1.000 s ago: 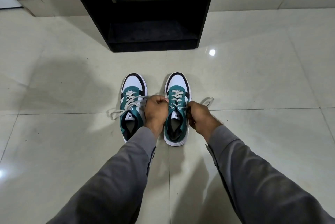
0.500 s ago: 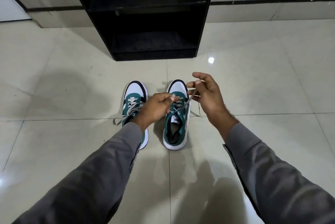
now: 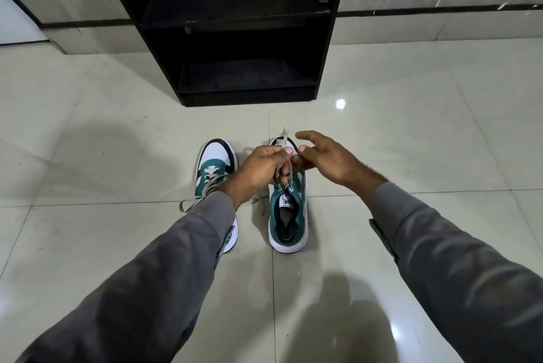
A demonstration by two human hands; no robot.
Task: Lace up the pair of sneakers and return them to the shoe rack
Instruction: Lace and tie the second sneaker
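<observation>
While both hands work above the right-hand green-and-white low-top sneaker [image 3: 289, 215], which sits on the glossy cream tiled floor [image 3: 411, 157] in front of the black open-shelved shoe rack [image 3: 244, 39], the knot looks not yet formed. Left hand [image 3: 261, 166]: grip closed, fingers curled round the grey flat lace [image 3: 284, 176] of that shoe, strands running down from the fist to the top eyelets, one free end poking up past the toe. Right hand [image 3: 326, 160]: grip wide, fingers spread and relaxed, fingertips near the left hand's knuckles; can't tell if it touches the lace, no pinch visible. Matching second green-and-white sneaker [image 3: 214, 168] stands just beside the first, partly under the left sleeve, its own grey lace ends [image 3: 202, 195] trailing loose onto the floor, so by my read it's laced but not tied. Risks: only one hand on the lace, so if the left grip slackens before the right takes its strand, tension drops and the crossing loosens. Pulling up too hard could lift or tip the shoe, since nothing pins it down. Left sleeve hangs over the other shoe's loose ends and may drag them. Loose ends could also snag on the rack edge when shelving; bottom shelf looks free.
</observation>
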